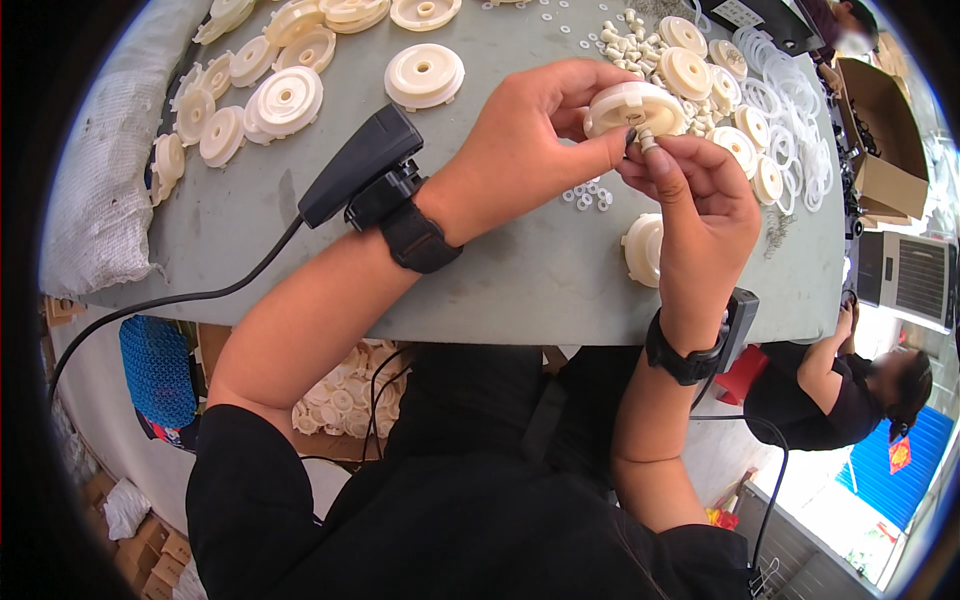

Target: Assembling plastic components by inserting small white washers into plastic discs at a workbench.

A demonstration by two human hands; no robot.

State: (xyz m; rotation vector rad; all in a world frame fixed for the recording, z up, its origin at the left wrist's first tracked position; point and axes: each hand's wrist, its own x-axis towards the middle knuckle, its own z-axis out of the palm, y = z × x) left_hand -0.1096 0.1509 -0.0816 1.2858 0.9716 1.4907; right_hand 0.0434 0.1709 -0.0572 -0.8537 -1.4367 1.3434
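Observation:
Over the far right part of the table, my left hand (545,140) grips a cream round plastic disc (636,108) by its rim, tilted up. Between the thumb and fingertips of my right hand (700,195) is a small cream plastic plug (647,138), held against the disc's edge or underside; the exact contact is hidden by my fingers. Another cream disc (642,250) lies on the table just left of my right wrist. Small white washers (588,195) are scattered on the tabletop beneath my hands.
Many cream discs (285,101) cover the grey table's (500,285) far left beside a white woven sack (105,190). Small plugs (628,48), smaller discs and clear rings (790,90) pile at the far right. A person (830,395) sits beyond the right edge; cables trail from my wrists.

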